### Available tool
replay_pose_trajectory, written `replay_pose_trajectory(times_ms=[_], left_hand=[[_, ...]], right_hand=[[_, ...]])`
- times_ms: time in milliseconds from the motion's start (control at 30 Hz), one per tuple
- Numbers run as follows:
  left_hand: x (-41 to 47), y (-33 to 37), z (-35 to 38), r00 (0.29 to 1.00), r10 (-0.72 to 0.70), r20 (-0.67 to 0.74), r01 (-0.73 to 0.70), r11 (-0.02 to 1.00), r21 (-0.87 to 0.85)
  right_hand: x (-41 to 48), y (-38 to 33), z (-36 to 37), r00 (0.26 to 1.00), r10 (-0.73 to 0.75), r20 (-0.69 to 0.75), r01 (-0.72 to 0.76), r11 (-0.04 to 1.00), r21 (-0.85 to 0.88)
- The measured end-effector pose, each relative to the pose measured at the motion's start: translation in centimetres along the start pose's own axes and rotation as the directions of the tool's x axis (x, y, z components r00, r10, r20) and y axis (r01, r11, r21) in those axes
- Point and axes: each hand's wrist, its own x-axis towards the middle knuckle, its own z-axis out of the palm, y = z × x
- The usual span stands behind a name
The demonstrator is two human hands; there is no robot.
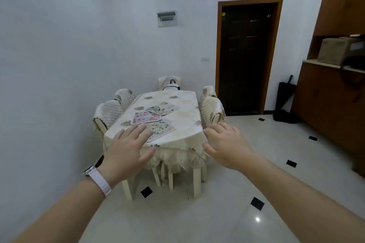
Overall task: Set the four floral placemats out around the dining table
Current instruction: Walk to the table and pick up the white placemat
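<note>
The dining table (183, 124) stands ahead of me under a cream floral tablecloth. Floral placemats lie in a loose, overlapping pile on its near left part: a pale one (163, 109) farthest back, a pink one (146, 118) in the middle, a green-patterned one (161, 128) nearest me. A fourth is hard to make out. My left hand (129, 148), a watch on its wrist, is raised in front of the table's near left corner, fingers spread, holding nothing. My right hand (227, 145) hovers at the near right corner, also spread and empty. Both hands are short of the table.
Quilt-covered chairs flank the table: two on the left (109, 113), two on the right (212, 109), one at the far end (169, 82) with a white bag. A dark door (246, 57) is behind, wooden cabinets (333, 94) on the right, a wall close on the left.
</note>
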Motion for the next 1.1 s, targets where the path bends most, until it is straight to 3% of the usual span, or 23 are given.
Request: replay_pose_trajectory(times_ms=[100, 233, 367, 667, 867, 1100], left_hand=[[1.0, 1.3, 2.3, 0.999, 0.035, 0.007, -0.035, 0.999, -0.037], [3.0, 1.4, 6.5, 0.999, -0.015, 0.030, 0.018, 0.995, -0.096], [6.3, 0.3, 11.7, 0.996, 0.010, 0.093, -0.001, 0.995, -0.101], [20.5, -5.4, 23.2, 0.982, 0.071, 0.177, -0.039, 0.983, -0.178], [31.5, -7.5, 28.1, 0.980, 0.108, 0.168, -0.064, 0.966, -0.250], [40.1, -5.1, 32.3, 0.967, 0.211, 0.140, -0.166, 0.945, -0.281]], right_hand=[[0.5, 1.7, 1.3, 0.999, -0.030, -0.014, 0.030, 1.000, -0.005], [2.3, 3.8, 4.0, 0.999, -0.005, -0.036, 0.007, 0.999, 0.031], [5.3, 5.8, 8.2, 0.999, 0.034, 0.037, -0.036, 0.998, 0.056], [19.2, 10.7, 14.7, 0.976, 0.114, 0.185, -0.118, 0.993, 0.010], [28.2, 14.6, 15.3, 0.972, 0.168, 0.167, -0.166, 0.986, -0.028], [33.8, 20.7, 17.2, 0.968, 0.214, 0.130, -0.208, 0.976, -0.062]])
